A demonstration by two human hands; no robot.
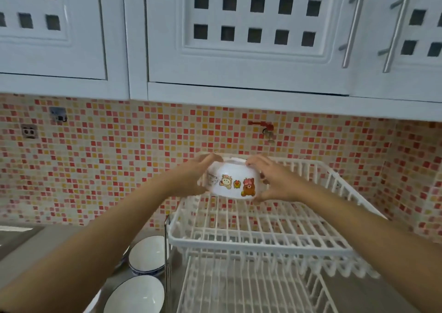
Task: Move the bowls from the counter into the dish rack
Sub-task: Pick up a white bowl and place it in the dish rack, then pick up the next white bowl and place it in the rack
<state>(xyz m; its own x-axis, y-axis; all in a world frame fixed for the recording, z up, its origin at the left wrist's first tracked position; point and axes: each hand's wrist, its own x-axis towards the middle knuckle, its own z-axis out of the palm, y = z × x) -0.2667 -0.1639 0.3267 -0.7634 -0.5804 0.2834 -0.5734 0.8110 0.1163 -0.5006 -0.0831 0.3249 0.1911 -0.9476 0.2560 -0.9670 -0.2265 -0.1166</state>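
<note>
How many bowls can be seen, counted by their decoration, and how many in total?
Cartoon-printed white bowl, held upside down by left hand and right hand over the dish rack: 1
Blue-trimmed white bowls on the counter: 2
Total: 3

Upper rack tier [258,219] bare below the held bowl [232,181]. Cabinets [239,49] overhang. Two bowls [146,255] crowd the rack's left side.

No lettering can be read anywhere in the kitchen; the white bowl [230,181] carries a small block of printed text on its left side, too blurred to make out, beside cartoon stickers of a pale animal, a small orange-red figure and a brown bear, none bearing legible words, brands or numbers
</note>
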